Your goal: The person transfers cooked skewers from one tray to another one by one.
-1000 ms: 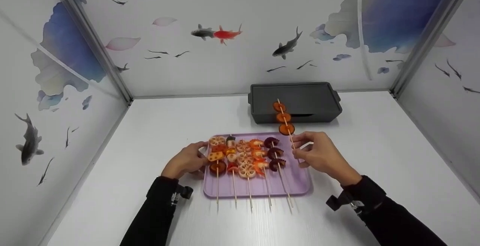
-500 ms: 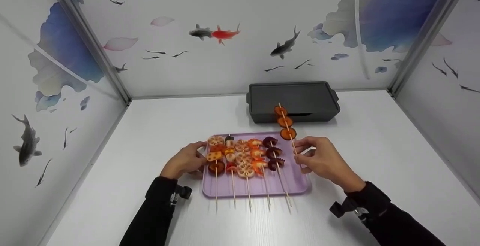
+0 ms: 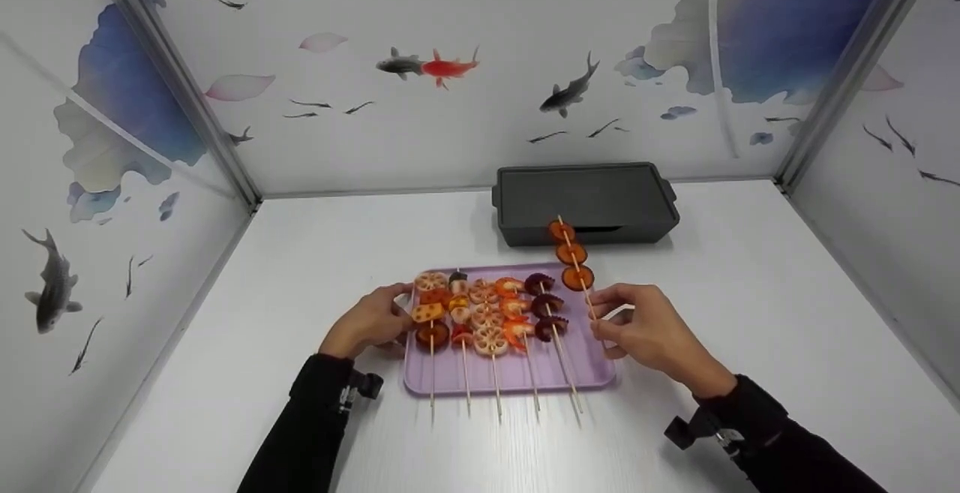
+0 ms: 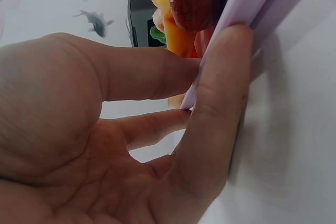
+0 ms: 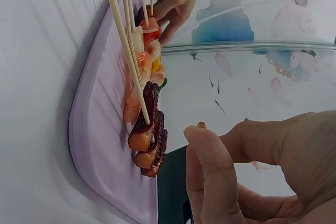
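Observation:
My right hand pinches the wooden stick of a skewer threaded with three round orange-brown slices, tilted above the right side of a lilac tray. In the right wrist view, the stick's end pokes out between thumb and finger. The left hand grips the tray's left rim, thumb and fingers on either side of it in the left wrist view. Side by side on the tray lie several toy food skewers, among them lotus root slices, shrimp and dark octopus tentacle pieces, sticks overhanging the near edge.
Behind the tray, close to the back wall, stands a dark grey rectangular grill box with side handles. White panels with painted fish and lotus leaves enclose the white table at the back and both sides.
My right hand has drawn the skewer a little toward me and slightly right, so its tip overlaps less of the grill box. The left hand stays at the tray's rim.

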Demonstrator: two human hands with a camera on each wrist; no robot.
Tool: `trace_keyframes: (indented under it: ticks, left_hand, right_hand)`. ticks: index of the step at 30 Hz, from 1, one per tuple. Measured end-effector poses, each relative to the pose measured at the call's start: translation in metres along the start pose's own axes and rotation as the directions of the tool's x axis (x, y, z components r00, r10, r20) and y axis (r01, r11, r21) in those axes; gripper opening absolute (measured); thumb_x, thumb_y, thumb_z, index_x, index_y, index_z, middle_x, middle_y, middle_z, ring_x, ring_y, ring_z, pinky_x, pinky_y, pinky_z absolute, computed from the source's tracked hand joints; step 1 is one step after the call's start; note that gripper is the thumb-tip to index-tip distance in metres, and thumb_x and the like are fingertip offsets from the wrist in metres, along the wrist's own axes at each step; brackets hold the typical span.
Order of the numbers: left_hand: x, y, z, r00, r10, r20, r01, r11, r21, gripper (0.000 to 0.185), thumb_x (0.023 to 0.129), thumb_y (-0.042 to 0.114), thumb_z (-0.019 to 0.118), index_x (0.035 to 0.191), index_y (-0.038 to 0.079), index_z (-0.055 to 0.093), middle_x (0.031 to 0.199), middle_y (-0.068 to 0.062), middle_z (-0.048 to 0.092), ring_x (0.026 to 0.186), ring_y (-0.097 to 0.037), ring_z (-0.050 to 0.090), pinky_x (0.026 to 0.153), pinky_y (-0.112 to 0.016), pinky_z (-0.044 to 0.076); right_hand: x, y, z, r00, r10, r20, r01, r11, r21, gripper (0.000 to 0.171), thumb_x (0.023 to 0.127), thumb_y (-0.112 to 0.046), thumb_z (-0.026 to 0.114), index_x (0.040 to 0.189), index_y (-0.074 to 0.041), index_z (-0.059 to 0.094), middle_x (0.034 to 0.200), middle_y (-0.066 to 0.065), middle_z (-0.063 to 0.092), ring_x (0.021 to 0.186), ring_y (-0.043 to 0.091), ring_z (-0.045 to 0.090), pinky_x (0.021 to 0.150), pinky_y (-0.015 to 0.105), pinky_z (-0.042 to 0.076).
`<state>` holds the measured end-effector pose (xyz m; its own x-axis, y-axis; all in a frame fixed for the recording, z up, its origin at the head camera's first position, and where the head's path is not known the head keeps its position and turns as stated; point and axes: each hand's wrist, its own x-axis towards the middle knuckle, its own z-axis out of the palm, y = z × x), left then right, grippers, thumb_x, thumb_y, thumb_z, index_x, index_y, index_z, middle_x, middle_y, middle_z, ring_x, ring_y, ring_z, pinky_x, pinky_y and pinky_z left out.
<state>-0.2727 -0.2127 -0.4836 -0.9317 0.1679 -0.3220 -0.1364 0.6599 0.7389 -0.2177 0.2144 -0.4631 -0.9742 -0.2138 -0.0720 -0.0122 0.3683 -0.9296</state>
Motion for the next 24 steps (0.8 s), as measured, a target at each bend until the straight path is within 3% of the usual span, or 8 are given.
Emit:
trace_keyframes:
  ticks: [12, 24]
  left_hand:
    - [-0.001, 0.000, 0.000, 1.000, -0.015, 0.007, 0.015, 1.000, -0.016, 0.073, 0.110, 0.012, 0.069, 0.179, 0.008, 0.045, 0.117, -0.016, 0.074, 0.090, -0.022, 0.078, 0.068, -0.031, 0.066]
    - [-0.001, 0.002, 0.000, 1.000, -0.017, 0.020, 0.018, 0.999, -0.047, 0.078, 0.107, 0.003, 0.066, 0.181, 0.007, 0.041, 0.119, -0.016, 0.075, 0.088, -0.021, 0.076, 0.068, -0.030, 0.066]
  right_hand:
    - [-0.010, 0.007, 0.000, 1.000, 0.019, 0.000, -0.019, 0.999, -0.033, 0.040, 0.104, 0.000, 0.079, 0.141, 0.010, 0.071, 0.121, 0.018, 0.075, 0.096, 0.020, 0.077, 0.071, 0.036, 0.074]
    - [-0.018, 0.012, 0.001, 0.999, 0.038, 0.014, -0.038, 0.999, -0.004, 0.039, 0.102, 0.003, 0.077, 0.140, 0.010, 0.072, 0.121, 0.018, 0.075, 0.095, 0.020, 0.077, 0.070, 0.036, 0.073]
